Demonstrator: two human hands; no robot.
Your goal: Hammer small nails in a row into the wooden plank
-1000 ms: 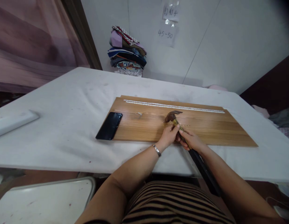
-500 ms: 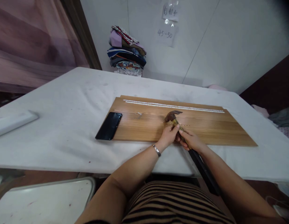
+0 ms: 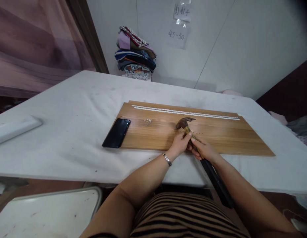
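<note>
A claw hammer [image 3: 184,123] with a rusty brown head and a long dark grip slants across the front edge of the wooden board [image 3: 225,137]. My left hand [image 3: 180,143] is closed around the handle just below the head. Lower on the same handle, my right hand [image 3: 203,149] is closed too. The black grip runs back toward my body, past my right forearm. Several loose nails [image 3: 148,121] lie on the board left of the hammer. A short row of small dark dots [image 3: 198,133] shows on the wood right of the head.
A black phone [image 3: 116,133] rests on the board's left end. Two white marked strips [image 3: 185,112] run along its far side. The white-covered table [image 3: 69,132] carries a white object [image 3: 17,129] at left. Folded clothes [image 3: 135,54] are stacked by the wall; a pale stool [image 3: 51,211] stands below left.
The view has shifted very slightly. Both hands and the hammer keep the same place and hold.
</note>
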